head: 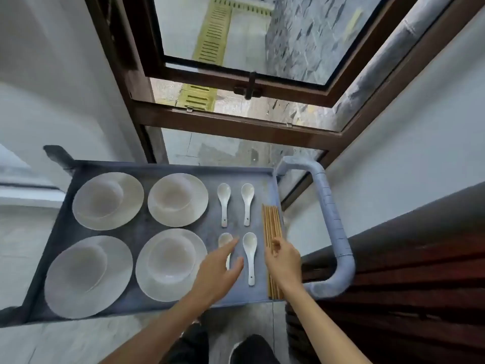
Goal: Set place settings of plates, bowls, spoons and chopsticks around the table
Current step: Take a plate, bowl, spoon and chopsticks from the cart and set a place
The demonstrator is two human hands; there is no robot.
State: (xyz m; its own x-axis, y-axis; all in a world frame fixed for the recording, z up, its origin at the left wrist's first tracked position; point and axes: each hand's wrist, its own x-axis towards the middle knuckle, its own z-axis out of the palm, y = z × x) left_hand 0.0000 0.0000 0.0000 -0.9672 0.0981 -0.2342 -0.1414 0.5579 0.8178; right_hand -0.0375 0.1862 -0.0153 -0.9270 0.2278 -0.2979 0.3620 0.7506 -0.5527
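I'm looking down on a grey cart tray [147, 227] that carries everything for the settings: four plates, each with a bowl on it, four white spoons in two rows, and a bundle of chopsticks [273, 227] along the tray's right edge, next to the padded cart handle [333, 219].

My left hand [219, 271] reaches over the near-left spoon [225, 239]. Its fingers [231, 244] are straight and spread, the index tip lying across that spoon's bowl, so most of the handle is hidden beneath the hand. I cannot tell whether the hand touches the spoon or only hovers over it. It holds nothing.

My right hand [283, 261] is over the near half of the chopsticks, fingers curled downward onto the bundle. They look to be closing on the sticks, though I cannot see whether a pinch is complete.

What matters for the next move is the axis: chopsticks and spoons all run lengthwise away from me, parallel to my forearms. The right hand is plainly the nearer one to the chopsticks and the left to the near-left spoon, while the near-right spoon [250, 256] lies between the two hands. I judge each hand must grip across the long axis and lift straight up. No setting has left the tray yet.
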